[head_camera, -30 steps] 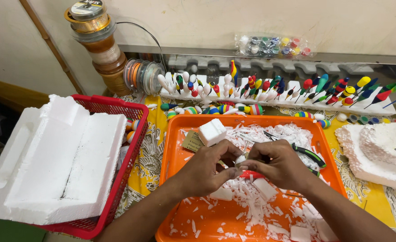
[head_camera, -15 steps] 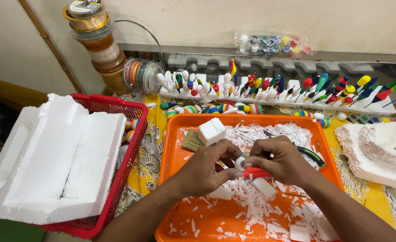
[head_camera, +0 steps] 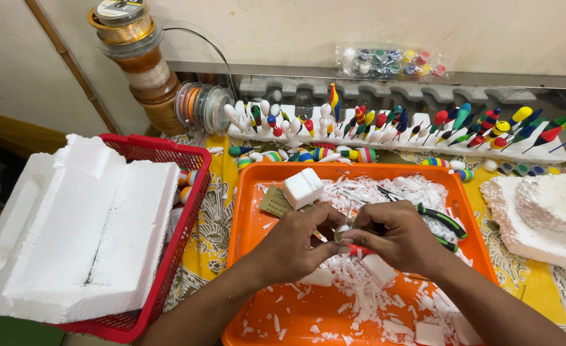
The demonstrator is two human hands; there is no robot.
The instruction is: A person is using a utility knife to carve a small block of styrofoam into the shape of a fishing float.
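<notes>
your hands met over the orange tray, and the risk sat right between them. the foam piece was small and white, pinched at the fingertips, and you held a red-handled cutter against it; i judged that a slip would send the edge into your left thumb, which lay just beside the cut. the blade itself was hidden by your fingers, so i could not tell which way it pointed. too hard a squeeze could also have crushed or snapped the piece, since foam like this crumbles, as the heap of shavings under your hands showed. had it dropped, it would have been hard to find among those white scraps.

your left hand had its fingers curled and pressed together, thumb and forefinger pinching the piece. your right hand was closed too, its fingers folded round the cutter and touching the piece from the other side. neither hand was spread.

the piece was held above the tray's middle, clear of the floor of it. a foam cube stood near your left hand, and pliers with green grips lay just beside your right, where a wrist could have knocked them. painted floats stood in a row well behind.
</notes>
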